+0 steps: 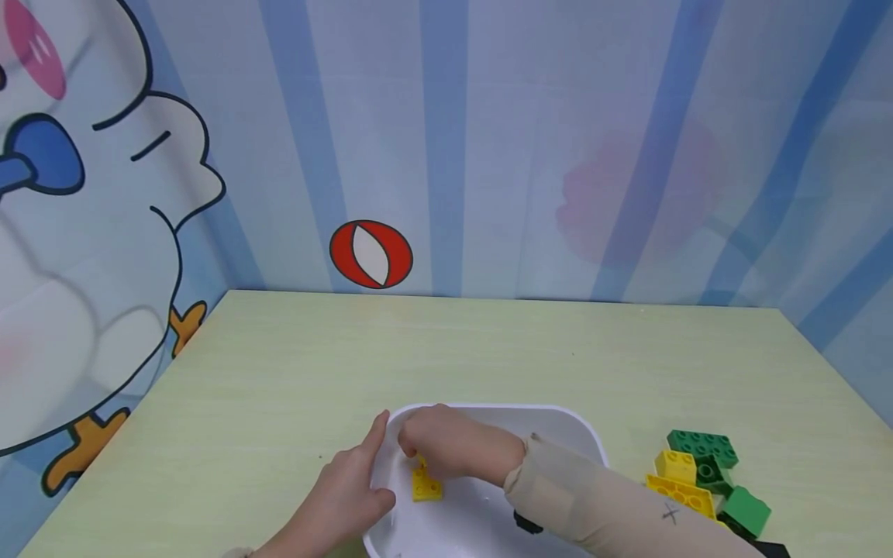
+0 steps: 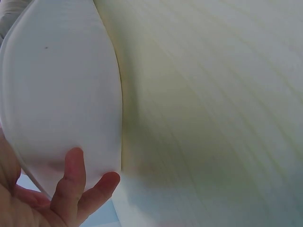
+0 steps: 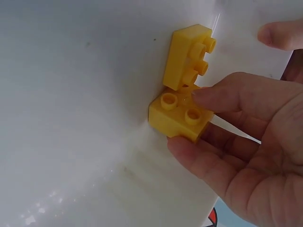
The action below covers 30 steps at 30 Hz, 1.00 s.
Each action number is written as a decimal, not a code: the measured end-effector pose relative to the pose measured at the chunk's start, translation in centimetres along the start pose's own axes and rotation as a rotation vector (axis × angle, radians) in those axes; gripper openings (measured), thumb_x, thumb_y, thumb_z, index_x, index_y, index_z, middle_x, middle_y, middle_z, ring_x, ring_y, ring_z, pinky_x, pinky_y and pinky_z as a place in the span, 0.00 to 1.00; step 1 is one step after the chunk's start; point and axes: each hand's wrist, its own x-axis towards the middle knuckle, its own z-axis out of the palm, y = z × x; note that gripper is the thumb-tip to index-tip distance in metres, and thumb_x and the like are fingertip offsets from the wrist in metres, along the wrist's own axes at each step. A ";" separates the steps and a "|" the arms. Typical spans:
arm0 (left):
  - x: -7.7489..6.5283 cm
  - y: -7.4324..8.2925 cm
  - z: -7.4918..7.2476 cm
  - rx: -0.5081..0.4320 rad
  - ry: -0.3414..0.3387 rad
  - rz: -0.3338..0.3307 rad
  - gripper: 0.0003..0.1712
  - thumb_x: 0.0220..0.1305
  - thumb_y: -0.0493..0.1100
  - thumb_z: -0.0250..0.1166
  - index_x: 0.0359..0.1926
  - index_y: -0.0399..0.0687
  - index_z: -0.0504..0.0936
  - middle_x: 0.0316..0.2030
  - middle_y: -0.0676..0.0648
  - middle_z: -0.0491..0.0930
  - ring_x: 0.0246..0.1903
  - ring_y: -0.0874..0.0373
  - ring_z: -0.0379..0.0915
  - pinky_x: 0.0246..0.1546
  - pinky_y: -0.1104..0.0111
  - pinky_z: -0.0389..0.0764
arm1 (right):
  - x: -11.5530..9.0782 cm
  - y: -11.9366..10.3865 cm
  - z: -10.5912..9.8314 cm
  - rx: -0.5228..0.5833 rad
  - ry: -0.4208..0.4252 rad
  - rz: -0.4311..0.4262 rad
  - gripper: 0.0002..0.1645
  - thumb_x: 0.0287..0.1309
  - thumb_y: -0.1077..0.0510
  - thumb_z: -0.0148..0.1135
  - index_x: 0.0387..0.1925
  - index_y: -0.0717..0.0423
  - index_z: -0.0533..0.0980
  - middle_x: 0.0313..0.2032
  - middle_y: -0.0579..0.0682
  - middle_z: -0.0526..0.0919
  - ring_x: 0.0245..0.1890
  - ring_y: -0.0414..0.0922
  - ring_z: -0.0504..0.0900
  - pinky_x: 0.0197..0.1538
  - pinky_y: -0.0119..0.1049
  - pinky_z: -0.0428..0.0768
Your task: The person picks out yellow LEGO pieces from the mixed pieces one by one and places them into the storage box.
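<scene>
The bench (image 1: 488, 349) is softly lit; glints are scattered on the tray (image 3: 71, 118), apart from the right hand (image 3: 265, 165).

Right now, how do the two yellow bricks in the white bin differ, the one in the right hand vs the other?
Grip: the right hand pinches the held brick; it isn't seen gripping the other brick.
Pose, right wrist view: the held brick's studs face the camera; the other brick's point to the picture's right.
Shared: both yellow, both studded, both inside the white bin.
</scene>
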 end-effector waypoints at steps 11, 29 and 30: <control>0.2 -0.1 0.0 -0.034 -0.036 -0.018 0.48 0.39 0.34 0.59 0.65 0.37 0.49 0.46 0.30 0.74 0.28 0.52 0.71 0.19 0.68 0.78 | -0.2 0.0 0.2 -0.025 0.033 -0.027 0.09 0.40 0.66 0.64 0.26 0.51 0.78 0.23 0.40 0.75 0.23 0.38 0.68 0.31 0.25 0.69; 0.0 -0.1 0.1 -0.026 -0.011 -0.020 0.48 0.38 0.34 0.60 0.65 0.37 0.51 0.47 0.31 0.74 0.30 0.52 0.71 0.23 0.66 0.80 | -0.9 -0.2 -0.8 -0.001 0.043 -0.001 0.14 0.40 0.67 0.64 0.33 0.51 0.79 0.29 0.42 0.79 0.26 0.37 0.69 0.35 0.24 0.73; 0.1 -0.1 0.1 -0.028 -0.015 -0.022 0.48 0.38 0.34 0.60 0.65 0.37 0.50 0.48 0.30 0.73 0.29 0.52 0.71 0.22 0.66 0.80 | -0.9 -0.2 -0.8 -0.004 0.047 -0.005 0.14 0.40 0.67 0.64 0.33 0.52 0.79 0.30 0.42 0.79 0.26 0.37 0.70 0.35 0.24 0.73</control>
